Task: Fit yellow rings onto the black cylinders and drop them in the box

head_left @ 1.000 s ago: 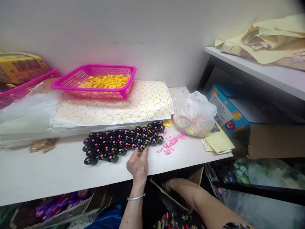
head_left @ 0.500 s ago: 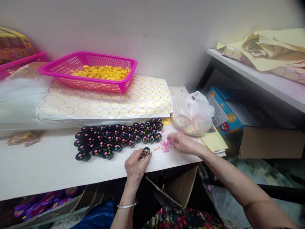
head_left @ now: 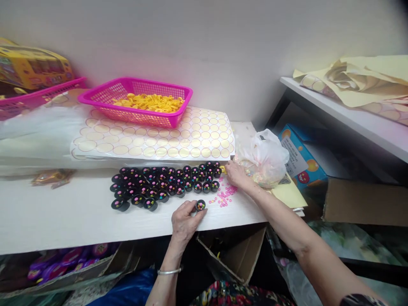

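Hold the small black cup [head_left: 200, 205] level and press only softly at its sides; better to leave the top free of fingers, against spilling. Round and dark, with bits of pink, yellow and other colours inside. Located near the front edge of the counter [head_left: 79, 216], pinched in the grip of the left hand [head_left: 184, 221], apart from the grouped black cups [head_left: 171, 190]. Farther to the right, scattered pink pieces [head_left: 223, 196]; just beyond, near the yellow pieces [head_left: 222, 170], the right hand [head_left: 238, 175], with fingers partly hidden. Not possible to tell that grip as open or closed.
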`<state>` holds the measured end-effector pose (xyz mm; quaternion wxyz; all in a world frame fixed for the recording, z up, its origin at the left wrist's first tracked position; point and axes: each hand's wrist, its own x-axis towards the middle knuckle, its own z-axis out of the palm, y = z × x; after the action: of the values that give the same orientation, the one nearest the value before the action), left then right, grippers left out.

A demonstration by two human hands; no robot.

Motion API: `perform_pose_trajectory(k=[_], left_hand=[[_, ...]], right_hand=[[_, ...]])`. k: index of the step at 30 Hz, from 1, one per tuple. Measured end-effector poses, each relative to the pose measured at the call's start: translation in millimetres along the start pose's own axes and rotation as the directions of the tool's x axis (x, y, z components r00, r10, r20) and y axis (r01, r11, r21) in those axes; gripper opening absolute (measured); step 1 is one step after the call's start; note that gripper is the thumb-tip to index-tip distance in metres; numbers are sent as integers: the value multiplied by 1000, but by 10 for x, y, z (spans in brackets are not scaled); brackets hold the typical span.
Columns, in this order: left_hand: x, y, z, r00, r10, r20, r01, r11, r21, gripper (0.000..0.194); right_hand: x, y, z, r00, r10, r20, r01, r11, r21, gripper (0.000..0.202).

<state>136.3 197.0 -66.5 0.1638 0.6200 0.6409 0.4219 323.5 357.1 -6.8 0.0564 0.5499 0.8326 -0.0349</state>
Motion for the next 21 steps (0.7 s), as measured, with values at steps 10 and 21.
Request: perform_pose_trajectory(k=[10, 21], left_hand=[[10, 54, 0, 1000, -16, 1, 16, 999, 42, 20], [-5, 3, 54, 995, -100, -4, 99, 995, -23, 30]], right_hand=[[-95, -54, -26, 998, 61, -11, -60, 997, 58, 25], [-305, 98, 94, 980, 96, -172, -85, 994, 68, 23]])
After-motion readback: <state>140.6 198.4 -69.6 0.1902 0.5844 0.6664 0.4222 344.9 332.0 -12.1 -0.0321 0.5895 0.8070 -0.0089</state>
